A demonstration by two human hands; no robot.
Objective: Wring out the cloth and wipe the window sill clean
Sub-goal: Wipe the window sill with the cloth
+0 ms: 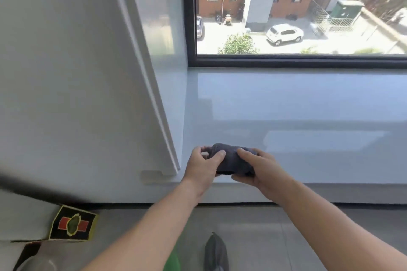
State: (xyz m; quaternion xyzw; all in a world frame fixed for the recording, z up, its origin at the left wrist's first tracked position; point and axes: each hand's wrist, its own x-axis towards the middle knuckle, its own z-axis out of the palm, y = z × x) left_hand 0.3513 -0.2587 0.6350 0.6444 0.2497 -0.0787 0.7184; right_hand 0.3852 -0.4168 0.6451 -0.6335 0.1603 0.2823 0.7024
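Observation:
A dark grey cloth [231, 161] is bunched into a thick roll just above the near edge of the pale window sill [297, 105]. My left hand [203, 166] grips its left end, thumb lying over the top. My right hand [256, 166] grips its right end, fingers curled under it. Both hands hold the roll over the left part of the sill, close to the white wall corner. The underside of the cloth is hidden by my fingers.
A black window frame [286, 60] borders the sill at the back, with glass above. A white wall and trim [163, 116] close the left side. On the grey floor stand a black patterned box [73, 224] at lower left and my shoe [215, 253].

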